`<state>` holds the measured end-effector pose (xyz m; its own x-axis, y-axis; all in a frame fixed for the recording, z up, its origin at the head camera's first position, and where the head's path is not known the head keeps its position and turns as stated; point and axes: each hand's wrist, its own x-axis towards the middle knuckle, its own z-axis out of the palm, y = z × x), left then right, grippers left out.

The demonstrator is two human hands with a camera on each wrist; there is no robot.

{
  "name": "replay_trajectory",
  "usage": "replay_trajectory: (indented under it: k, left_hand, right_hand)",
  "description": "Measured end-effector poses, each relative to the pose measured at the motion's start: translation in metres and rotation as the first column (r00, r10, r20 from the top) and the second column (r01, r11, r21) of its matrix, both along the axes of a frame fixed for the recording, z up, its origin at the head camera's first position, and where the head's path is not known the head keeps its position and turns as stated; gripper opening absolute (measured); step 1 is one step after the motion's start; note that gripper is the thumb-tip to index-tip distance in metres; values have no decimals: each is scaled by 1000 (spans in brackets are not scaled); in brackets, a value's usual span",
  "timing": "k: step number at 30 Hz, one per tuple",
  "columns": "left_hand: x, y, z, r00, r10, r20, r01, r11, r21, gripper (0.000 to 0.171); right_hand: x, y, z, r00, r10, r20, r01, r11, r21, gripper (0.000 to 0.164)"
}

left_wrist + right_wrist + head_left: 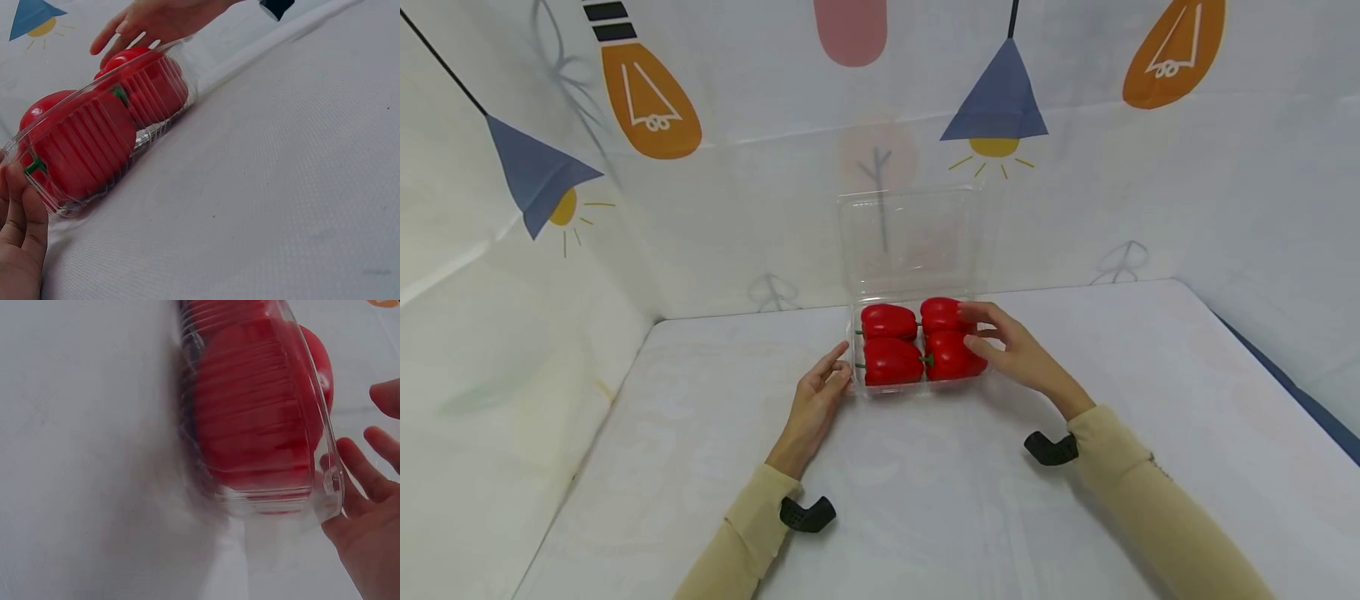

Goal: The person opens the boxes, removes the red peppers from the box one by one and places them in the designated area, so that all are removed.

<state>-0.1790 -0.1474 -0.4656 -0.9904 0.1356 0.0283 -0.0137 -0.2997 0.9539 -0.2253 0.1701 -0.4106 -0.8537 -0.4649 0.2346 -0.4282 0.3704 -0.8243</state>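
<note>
A clear plastic clamshell box [917, 388] stands on the white table, its lid [913, 242] raised behind it. Several red bell peppers with green stems fill it in two rows, among them a front left pepper [891, 363] and a front right pepper [953, 357]. At the box's left wall is my left hand [815, 400], fingers loosely extended with the tips right at the side. My right hand [1018, 354] reaches over the right end, thumb and fingers spread beside the right-hand peppers. In the right wrist view, the right fingers [359, 469] lie close to the box's rim.
The white table [925, 500] extends around the box on both sides and in front. Behind it hangs a pale cloth backdrop [760, 208] printed with lamps and bulbs. Black wrist-worn pieces [807, 515] stick out at both cream sleeves [1150, 500].
</note>
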Motion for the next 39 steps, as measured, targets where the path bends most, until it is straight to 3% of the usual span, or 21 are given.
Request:
replay_trajectory:
  k: [10, 16, 20, 27, 33, 39]
  left_hand:
    - [-1, 1, 1, 1000, 7, 0, -7, 1000, -5, 49]
    - [-1, 1, 2, 1000, 2, 0, -2, 1000, -8, 50]
    - [-1, 1, 2, 1000, 4, 2, -4, 1000, 4, 50]
    - [1, 1, 2, 1000, 2, 8, -2, 1000, -3, 51]
    - [3, -2, 0, 1000, 18, 3, -18, 999, -30, 50]
    - [3, 2, -2, 1000, -20, 12, 20, 1000, 15, 53]
  right_hand:
    - [6, -7, 2, 997, 22, -78, -11, 991, 136, 52]
    - [8, -8, 6, 998, 20, -67, 0, 957, 289, 59]
    - [10, -8, 8, 997, 45, -70, -19, 942, 336, 64]
    - [10, -7, 7, 993, 84, -82, -51, 937, 344, 67]
    - [10, -10, 4, 990, 94, -108, -59, 956, 289, 62]
    - [11, -10, 2, 989, 87, -123, -54, 967, 250, 57]
